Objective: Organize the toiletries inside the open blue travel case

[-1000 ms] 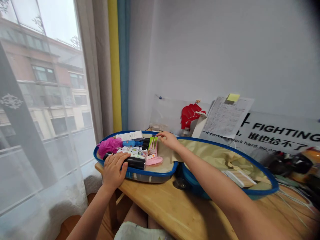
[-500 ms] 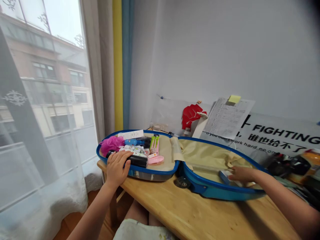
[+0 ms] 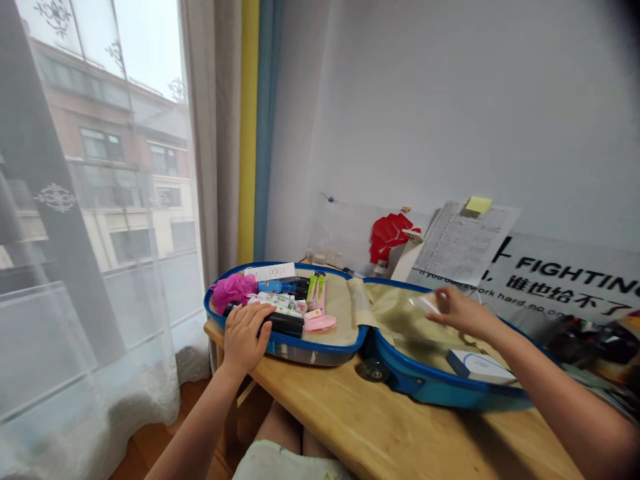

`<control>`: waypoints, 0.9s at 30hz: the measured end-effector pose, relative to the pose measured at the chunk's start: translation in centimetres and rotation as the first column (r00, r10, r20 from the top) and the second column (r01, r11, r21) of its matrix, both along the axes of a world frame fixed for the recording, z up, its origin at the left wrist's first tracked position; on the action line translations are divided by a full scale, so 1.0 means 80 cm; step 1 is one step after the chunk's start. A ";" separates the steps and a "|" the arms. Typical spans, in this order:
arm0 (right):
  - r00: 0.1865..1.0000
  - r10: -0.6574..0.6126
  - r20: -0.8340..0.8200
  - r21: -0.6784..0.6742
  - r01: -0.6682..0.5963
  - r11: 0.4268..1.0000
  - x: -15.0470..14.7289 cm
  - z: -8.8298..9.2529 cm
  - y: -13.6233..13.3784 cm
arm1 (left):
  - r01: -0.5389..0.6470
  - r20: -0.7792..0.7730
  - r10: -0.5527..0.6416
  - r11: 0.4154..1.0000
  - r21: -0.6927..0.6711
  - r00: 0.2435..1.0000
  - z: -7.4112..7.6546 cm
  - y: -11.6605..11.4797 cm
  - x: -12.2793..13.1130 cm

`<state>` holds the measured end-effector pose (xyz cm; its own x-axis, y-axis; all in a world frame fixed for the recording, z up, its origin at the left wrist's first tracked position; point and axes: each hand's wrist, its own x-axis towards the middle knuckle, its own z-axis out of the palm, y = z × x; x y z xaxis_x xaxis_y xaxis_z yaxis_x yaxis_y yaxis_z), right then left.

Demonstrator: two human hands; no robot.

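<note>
A person's right hand [image 3: 463, 313] pinches a small translucent packet [image 3: 425, 304] between fingers and thumb, above the beige lining of an open blue-rimmed suitcase [image 3: 440, 392]. The left hand [image 3: 244, 339] lies with fingers curled over a black cylindrical container [image 3: 286, 325] in the suitcase's packed half; whether it grips or only rests cannot be told. Beside that hand sit a pink mesh shower puff [image 3: 235, 289], a blue bottle [image 3: 273, 287], a white carton [image 3: 270, 271], green tubes [image 3: 315, 288] and a pink soap case [image 3: 320, 323]. A white-and-blue box [image 3: 480, 367] lies in the lined half, below the right hand. The suitcase lies flat on a wooden worktop [image 3: 400, 433], beneath a "FIGHTING" banner [image 3: 565, 273] and a printed sheet [image 3: 465, 243], beside a sheer curtain [image 3: 60, 300].
</note>
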<state>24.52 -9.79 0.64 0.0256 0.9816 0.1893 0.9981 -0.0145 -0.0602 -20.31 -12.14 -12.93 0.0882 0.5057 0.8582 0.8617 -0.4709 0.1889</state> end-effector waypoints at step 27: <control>0.870 0.472 -0.141 0.011 -0.475 0.880 -0.145 0.003 0.075 | 0.004 0.000 -0.004 1.000 -0.012 1.000 0.001 -0.001 0.001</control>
<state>12.94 -3.76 0.89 -0.4199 0.8865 0.1945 0.8677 0.4550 -0.2004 -20.23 -12.24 -12.83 0.0901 0.5153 0.8522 0.8600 -0.4719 0.1944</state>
